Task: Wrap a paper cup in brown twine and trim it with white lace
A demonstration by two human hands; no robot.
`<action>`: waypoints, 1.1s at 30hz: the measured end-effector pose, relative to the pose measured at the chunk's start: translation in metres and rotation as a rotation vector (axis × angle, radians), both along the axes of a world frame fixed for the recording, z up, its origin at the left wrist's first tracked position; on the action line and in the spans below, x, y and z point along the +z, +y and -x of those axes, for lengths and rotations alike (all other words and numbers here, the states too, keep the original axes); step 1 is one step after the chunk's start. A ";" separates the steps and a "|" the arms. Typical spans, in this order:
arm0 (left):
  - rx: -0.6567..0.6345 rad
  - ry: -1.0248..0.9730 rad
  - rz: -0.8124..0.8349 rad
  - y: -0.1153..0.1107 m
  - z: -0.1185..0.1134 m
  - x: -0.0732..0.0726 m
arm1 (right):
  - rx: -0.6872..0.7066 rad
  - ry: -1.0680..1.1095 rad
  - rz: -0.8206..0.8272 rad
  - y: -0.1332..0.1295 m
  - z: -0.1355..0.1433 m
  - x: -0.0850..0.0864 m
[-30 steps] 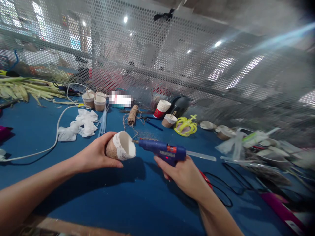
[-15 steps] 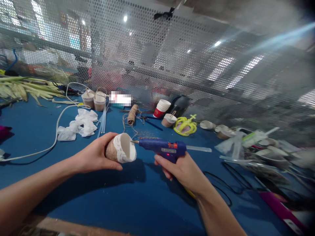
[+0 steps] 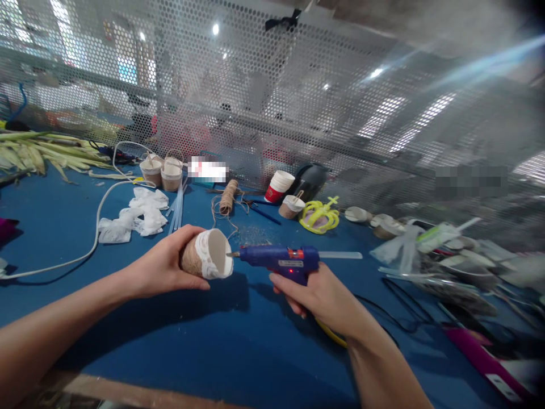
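A twine-wrapped paper cup (image 3: pixel 192 260) is held tipped by the left hand (image 3: pixel 164 267), with its mouth met by the nozzle (image 3: pixel 235 254) of a blue glue gun (image 3: pixel 266 257).
Left of the frame's centre, the cup is lying with its long axis nearly level and its mouth turned rightward; the gun is pointed leftward, roughly in line with it. The nozzle tip is seen at the rim edge beside the white lace trim (image 3: pixel 208 262), though contact cannot be told. The cup's body is gripped between thumb and fingers of the left hand, the nearer one; the gun's handle is enclosed by the right hand (image 3: pixel 330 298), and whether the trigger is pressed cannot be told. Beyond them, a twine spool (image 3: pixel 229 199) is seen on the blue tabletop (image 3: pixel 191 346).
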State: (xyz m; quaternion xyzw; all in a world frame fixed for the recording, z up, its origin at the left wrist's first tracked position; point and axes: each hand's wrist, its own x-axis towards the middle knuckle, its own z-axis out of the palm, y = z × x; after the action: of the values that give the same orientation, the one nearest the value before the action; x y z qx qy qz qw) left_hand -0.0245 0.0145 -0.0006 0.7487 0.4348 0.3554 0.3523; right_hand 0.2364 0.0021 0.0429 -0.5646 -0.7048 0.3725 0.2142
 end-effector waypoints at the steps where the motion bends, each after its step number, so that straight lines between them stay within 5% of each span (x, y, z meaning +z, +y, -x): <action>1: 0.002 0.011 -0.024 0.000 0.000 0.000 | 0.006 -0.003 0.002 -0.001 0.000 0.001; 12: -0.096 0.039 -0.070 -0.001 0.000 0.002 | -0.016 0.015 -0.048 0.003 0.006 0.003; 19: -0.027 0.095 -0.200 0.000 0.001 0.002 | 0.017 0.000 0.047 -0.004 0.002 0.005; 24: -0.035 0.112 -0.266 0.000 0.001 0.003 | -0.009 0.045 -0.044 -0.004 0.001 0.006; 33: 0.020 0.081 -0.220 -0.001 0.000 0.002 | -0.025 0.089 -0.084 -0.008 0.002 0.005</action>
State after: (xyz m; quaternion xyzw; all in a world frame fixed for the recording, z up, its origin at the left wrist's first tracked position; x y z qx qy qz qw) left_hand -0.0246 0.0136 0.0009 0.7923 0.4144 0.3739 0.2464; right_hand 0.2341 -0.0062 0.0475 -0.5468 -0.7025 0.3645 0.2734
